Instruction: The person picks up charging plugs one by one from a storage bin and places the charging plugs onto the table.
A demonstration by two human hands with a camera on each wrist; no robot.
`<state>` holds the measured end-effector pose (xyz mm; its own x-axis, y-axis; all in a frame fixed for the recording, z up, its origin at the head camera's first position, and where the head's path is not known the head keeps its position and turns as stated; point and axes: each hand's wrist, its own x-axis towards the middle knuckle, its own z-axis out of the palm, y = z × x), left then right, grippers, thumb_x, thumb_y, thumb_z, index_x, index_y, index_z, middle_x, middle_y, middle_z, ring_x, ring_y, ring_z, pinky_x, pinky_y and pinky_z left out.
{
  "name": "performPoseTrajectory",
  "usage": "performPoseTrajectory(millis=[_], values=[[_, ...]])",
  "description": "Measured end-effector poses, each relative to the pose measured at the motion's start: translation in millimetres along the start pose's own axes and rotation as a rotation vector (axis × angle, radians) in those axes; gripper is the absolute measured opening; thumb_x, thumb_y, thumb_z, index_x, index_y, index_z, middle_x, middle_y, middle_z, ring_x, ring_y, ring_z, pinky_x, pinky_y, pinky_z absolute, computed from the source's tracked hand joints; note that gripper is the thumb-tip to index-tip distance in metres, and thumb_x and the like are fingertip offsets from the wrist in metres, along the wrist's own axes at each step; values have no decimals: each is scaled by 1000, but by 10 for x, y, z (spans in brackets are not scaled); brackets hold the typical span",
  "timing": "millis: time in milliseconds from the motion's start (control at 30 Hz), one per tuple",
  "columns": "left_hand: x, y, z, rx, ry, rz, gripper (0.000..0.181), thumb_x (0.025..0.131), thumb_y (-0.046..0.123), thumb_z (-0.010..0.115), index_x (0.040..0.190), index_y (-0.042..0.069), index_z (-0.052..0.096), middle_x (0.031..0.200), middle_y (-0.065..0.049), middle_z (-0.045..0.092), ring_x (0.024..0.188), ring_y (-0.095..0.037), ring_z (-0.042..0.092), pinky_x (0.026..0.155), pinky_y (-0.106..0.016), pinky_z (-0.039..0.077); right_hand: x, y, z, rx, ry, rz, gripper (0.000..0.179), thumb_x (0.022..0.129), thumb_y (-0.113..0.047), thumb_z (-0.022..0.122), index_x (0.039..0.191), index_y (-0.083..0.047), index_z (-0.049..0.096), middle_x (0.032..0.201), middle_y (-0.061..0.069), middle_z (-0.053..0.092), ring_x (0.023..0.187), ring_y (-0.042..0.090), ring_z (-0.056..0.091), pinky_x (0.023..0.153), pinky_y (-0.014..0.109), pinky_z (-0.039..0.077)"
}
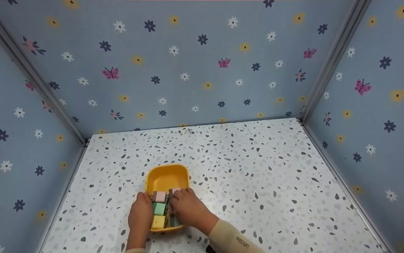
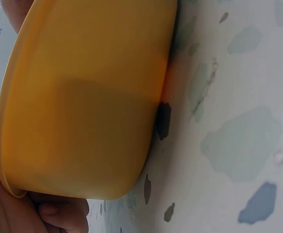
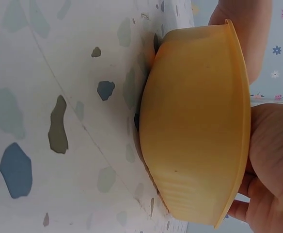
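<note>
A yellow plastic container (image 1: 167, 170) with rounded corners stands on the speckled table. Small blocks lie in rows in its near half: a pink block (image 1: 160, 196), a green block (image 1: 159, 208) and a yellow block (image 1: 158, 222) down the left. My left hand (image 1: 141, 212) grips the container's left rim, with curled fingers (image 2: 66, 213) showing below it in the left wrist view. Over the right rim reaches my right hand (image 1: 189, 208), its fingers bent at another pink block (image 1: 175, 190). The hand covers most of the right row, and its fingertips are hidden.
The white speckled tabletop (image 1: 251, 175) extends behind the container and to both sides. Blue flowered panels (image 1: 195, 63) enclose the table at the back, left and right, with grey metal posts (image 1: 332, 63) in the corners. A small dark object (image 1: 210, 249) shows beside the right sleeve.
</note>
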<state>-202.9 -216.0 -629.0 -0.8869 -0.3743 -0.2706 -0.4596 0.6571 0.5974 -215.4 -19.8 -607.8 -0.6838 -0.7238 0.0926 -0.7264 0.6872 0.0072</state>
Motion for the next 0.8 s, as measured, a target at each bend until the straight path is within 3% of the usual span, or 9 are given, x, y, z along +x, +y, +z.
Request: performPoseTrajectory(millis=[300,533,800], values=[[-11,13,-8,-11,-8,-10,51,113,42,20,122,3,50,98,-16,65,81,-25,58,69,-44,45,-15,17,-34,16,6,-13,35,102,-34,63,130,-14,65,108,-2,60,97,15,53,94,37,46],[-7,23,-15,2,-16,-17,52,113,42,20,125,2,50,102,-17,66,84,-26,61,71,-45,47,-41,45,-43,-18,62,-46,35,98,-39,67,120,-12,67,103,-2,58,92,16,51,87,35,45],[0,12,-11,-3,-13,-7,55,112,45,17,124,1,50,99,-17,65,82,-25,60,70,-45,47,-52,77,-102,-24,54,-54,36,99,-33,64,129,-12,66,108,-2,58,98,16,52,95,36,47]])
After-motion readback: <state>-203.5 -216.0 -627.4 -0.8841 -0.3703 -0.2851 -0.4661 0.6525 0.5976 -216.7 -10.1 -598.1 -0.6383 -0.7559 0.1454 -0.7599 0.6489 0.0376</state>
